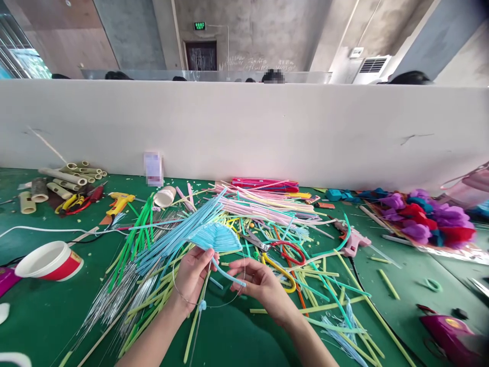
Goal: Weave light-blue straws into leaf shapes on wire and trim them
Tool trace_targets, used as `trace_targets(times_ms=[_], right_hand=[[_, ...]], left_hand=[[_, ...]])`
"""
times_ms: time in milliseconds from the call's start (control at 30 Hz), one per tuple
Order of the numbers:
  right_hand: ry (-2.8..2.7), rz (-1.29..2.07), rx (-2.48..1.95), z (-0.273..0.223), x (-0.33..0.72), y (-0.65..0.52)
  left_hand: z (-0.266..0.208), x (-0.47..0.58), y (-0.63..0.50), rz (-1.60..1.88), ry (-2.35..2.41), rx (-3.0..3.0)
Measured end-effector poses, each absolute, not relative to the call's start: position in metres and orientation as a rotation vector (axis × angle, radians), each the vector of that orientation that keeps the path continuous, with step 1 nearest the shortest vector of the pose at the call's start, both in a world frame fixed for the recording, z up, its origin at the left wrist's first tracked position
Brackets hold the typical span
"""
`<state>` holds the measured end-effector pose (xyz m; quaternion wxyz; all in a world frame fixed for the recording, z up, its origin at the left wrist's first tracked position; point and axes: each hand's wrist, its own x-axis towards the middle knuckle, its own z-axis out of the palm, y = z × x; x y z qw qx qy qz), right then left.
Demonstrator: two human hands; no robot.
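My left hand (195, 272) pinches the base of a light-blue fan-shaped piece (217, 237) made of fuzzy chenille stems laid side by side. From its base a loose blue chenille stem (227, 272) curves down to the right. My right hand (260, 285) has its curled fingers and thumb around this stem's free end. A thin wire hoop hangs about both hands, with a small blue knot (202, 305) at its bottom. Beyond the fan lies a bundle of blue stems (183, 224). Red-and-yellow handled scissors (286, 253) lie beside my right hand.
Green, pink and yellow stems cover the green table (126, 346). A paper cup (51, 261), yellow glue gun (119, 203) and bamboo tubes (76, 176) are left. Right are a pink glue gun (355, 242) and purple-red fuzzy pieces (435, 216). A white partition (244, 132) stands behind.
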<state>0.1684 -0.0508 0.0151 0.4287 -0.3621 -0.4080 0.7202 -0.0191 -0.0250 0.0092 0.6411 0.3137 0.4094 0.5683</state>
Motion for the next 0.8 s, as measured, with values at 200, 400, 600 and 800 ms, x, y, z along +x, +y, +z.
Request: trace_targets(times_ms=[200, 400, 600, 800], right_hand=[[-1.012, 1.639, -0.847, 0.01, 0.148, -0.054], [-0.823, 1.537, -0.916, 0.01, 0.148, -0.05], [-0.603, 1.671, -0.855, 0.018, 0.162, -0.047], [-0.496, 1.758, -0.805, 0.022, 0.166, -0.048]], left_hand=[[0.005, -0.016, -0.024, 1.294, 0.916, 0.704], [0.008, -0.013, -0.028, 1.236, 0.923, 0.724], [0.009, -0.011, -0.034, 1.166, 0.938, 0.857], [0.01, -0.007, -0.036, 1.096, 0.9, 0.688]])
